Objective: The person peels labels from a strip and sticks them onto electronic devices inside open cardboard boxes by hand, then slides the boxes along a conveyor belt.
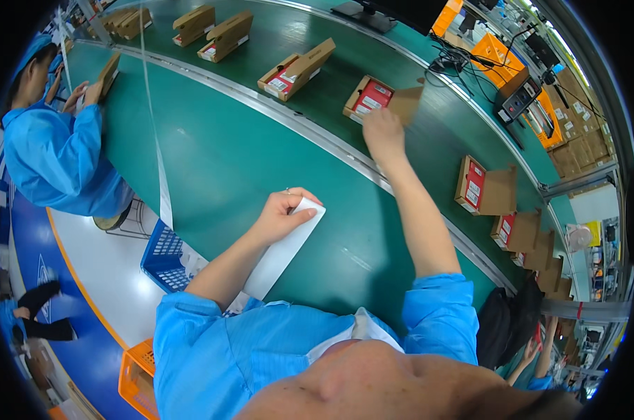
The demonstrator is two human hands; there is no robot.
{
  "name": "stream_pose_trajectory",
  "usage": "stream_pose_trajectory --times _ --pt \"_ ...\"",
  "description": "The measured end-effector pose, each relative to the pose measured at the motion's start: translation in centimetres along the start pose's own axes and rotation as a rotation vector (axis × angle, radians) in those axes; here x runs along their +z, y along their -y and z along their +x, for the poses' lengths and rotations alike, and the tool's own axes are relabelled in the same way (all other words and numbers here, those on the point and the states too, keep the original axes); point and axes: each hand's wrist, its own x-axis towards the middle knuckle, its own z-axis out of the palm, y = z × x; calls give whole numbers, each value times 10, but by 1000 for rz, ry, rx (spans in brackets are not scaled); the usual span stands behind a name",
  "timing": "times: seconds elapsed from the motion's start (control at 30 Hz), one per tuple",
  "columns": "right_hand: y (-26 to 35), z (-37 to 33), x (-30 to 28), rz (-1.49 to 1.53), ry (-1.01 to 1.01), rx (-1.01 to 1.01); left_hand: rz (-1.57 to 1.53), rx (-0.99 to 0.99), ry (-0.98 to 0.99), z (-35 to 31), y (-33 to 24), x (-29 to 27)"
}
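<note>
My left hand (pixel 289 213) is closed on a white paper strip (pixel 278 259), pinched between thumb and fingers above the green worktop. The strip hangs down toward my body. My right hand (pixel 385 136) reaches across to an open cardboard box (pixel 353 106) on the green conveyor belt. Its bent fingers meet the box's near edge, by the hinge of the raised lid; what lies between the fingertips is hidden. Inside that box sits a red package (pixel 374 96) with a white label.
More open cardboard boxes (pixel 296 68) with red packages stand along the belt (pixel 429 150). A metal rail (pixel 317 133) divides belt from worktop (pixel 212 133). A blue basket (pixel 164 255) stands at my left. A co-worker (pixel 65 147) in blue handles a box at the far left. Cables (pixel 460 59) lie beyond.
</note>
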Motion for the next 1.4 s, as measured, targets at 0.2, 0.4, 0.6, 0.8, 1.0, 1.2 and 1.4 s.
stream_pose_trajectory --times 0.2,0.4,0.6,0.8,1.0,1.2,1.4 --pt "8 -95 -105 325 51 -89 42 10 -15 5 4 -5" --pt "56 -181 -177 600 233 -15 386 148 -11 2 -15 14" --pt "91 -167 -182 939 -6 185 424 324 183 -17 -51 59" --pt "85 -161 -172 1374 182 238 341 495 194 -21 -53 56" --pt "88 -165 -171 1465 -15 466 399 481 160 -18 -60 58" --pt "89 -172 -167 1381 -213 533 362 495 149 -10 -49 66" --pt "93 -175 -166 1367 -275 508 350 490 102 -14 -43 66"
